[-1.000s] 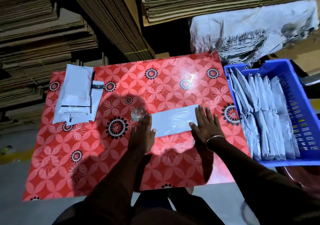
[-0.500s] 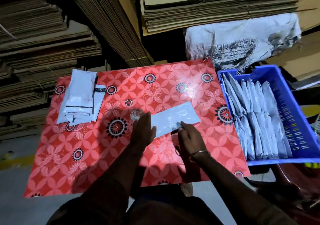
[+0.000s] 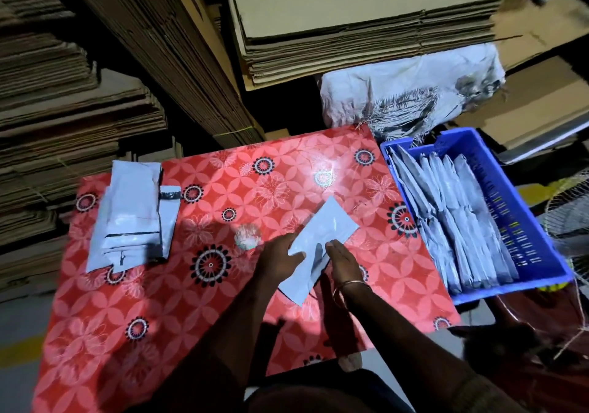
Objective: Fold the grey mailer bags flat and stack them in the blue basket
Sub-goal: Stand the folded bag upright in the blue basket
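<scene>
A folded grey mailer bag (image 3: pixel 328 231) is lifted off the red flowered table (image 3: pixel 197 291) near its middle, slanting from upper right to lower left. My left hand (image 3: pixel 277 258) grips the bag's left edge, thumb on top. My right hand (image 3: pixel 342 261) holds its right side lower down, palm turned toward the bag. A pile of unfolded grey mailers (image 3: pixel 130 218) lies at the table's far left. The blue basket (image 3: pixel 522 221) stands off the table's right edge, with several folded grey mailers (image 3: pixel 452 221) packed in rows inside.
Tall stacks of flat cardboard (image 3: pixel 366 27) rise behind and to the left of the table. A white printed sack (image 3: pixel 411 91) sits behind the basket. A wire fan guard (image 3: pixel 570 215) shows at the far right edge.
The bag lay flat under both palms a second ago. Both hands have since gathered it and lifted it off the table, turning it to a slant.
</scene>
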A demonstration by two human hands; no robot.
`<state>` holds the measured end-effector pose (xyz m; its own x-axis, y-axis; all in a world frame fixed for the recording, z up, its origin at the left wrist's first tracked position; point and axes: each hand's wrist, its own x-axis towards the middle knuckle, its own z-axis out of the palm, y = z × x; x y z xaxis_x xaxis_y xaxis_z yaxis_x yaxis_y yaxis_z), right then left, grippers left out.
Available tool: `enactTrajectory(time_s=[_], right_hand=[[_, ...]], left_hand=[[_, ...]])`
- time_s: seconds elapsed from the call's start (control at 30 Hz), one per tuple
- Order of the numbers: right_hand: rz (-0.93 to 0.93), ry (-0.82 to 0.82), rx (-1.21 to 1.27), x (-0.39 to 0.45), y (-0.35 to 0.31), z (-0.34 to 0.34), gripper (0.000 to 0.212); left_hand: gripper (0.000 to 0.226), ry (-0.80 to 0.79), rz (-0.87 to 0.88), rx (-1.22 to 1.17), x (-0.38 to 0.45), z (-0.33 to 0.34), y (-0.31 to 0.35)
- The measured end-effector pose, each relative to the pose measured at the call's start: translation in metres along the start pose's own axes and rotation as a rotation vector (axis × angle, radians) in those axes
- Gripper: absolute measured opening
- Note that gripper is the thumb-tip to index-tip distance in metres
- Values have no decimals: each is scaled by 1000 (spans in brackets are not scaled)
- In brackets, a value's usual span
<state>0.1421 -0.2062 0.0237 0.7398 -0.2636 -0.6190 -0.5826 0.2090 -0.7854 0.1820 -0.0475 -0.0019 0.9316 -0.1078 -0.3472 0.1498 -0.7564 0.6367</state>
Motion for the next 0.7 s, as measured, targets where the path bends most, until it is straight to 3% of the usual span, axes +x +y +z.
enactTrajectory(time_s=[0.1,0.23,0.4,0.5,0.7], right_hand=[[26,-22,116,-3,-10,-6,35],[-7,-84,230,4,-32,-20,12],[-66,-60,246,32,-53,-59,50],[-125,-34,199,52,-72,-93,63],[-235,4,126,108,-111,-184,46]], left_hand=[[52,-10,79,-104,-5,9,11],[52,8,131,-220,-12,27,45],[56,30,162,-299,-2,57,97],[50,17,187,-327,14,81,136],[45,-5,173,-369,45,133,234]])
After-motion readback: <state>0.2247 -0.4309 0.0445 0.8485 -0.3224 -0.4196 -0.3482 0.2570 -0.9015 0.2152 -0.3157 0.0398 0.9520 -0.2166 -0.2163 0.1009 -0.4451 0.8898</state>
